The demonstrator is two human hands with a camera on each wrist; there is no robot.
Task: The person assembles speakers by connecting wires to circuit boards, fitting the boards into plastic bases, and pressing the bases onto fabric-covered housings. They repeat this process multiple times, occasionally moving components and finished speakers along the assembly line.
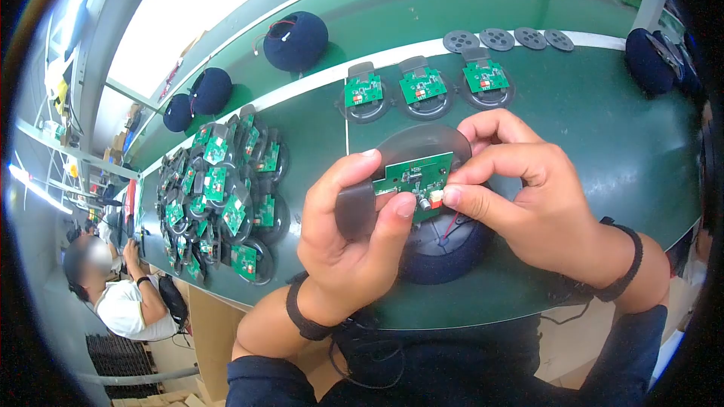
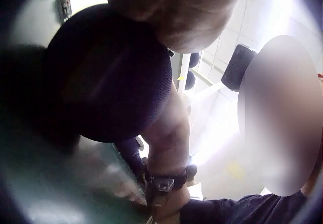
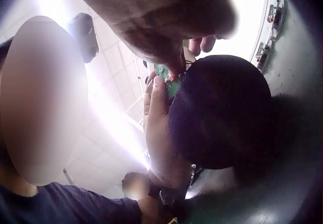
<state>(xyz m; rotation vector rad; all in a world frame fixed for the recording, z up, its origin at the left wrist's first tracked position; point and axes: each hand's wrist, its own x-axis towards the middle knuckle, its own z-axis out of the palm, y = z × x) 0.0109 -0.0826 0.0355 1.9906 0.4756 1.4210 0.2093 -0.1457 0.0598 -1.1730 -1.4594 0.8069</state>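
In the head view the left hand (image 1: 351, 234) grips a dark translucent round base (image 1: 422, 139) that carries a green circuit board (image 1: 403, 173), thumb at the board's lower edge. The right hand (image 1: 528, 188) pinches at a small white-and-red connector (image 1: 437, 197) on the board's right side, with thumb and index finger. A red wire runs from there down to a dark fabric-covered round shell (image 1: 445, 252) below the board. In the right wrist view the board (image 3: 162, 72) shows between the hands, beside the dark shell (image 3: 222, 113). The left wrist view shows the shell (image 2: 111, 78); the board is hidden there.
A heap of bases with boards (image 1: 215, 185) lies at the left. Three more (image 1: 413, 89) stand in a row behind the hands, near several grey discs (image 1: 496, 38). Dark round shells (image 1: 296, 41) sit along the back and right (image 1: 647, 62). Another person (image 1: 124, 301) sits far left.
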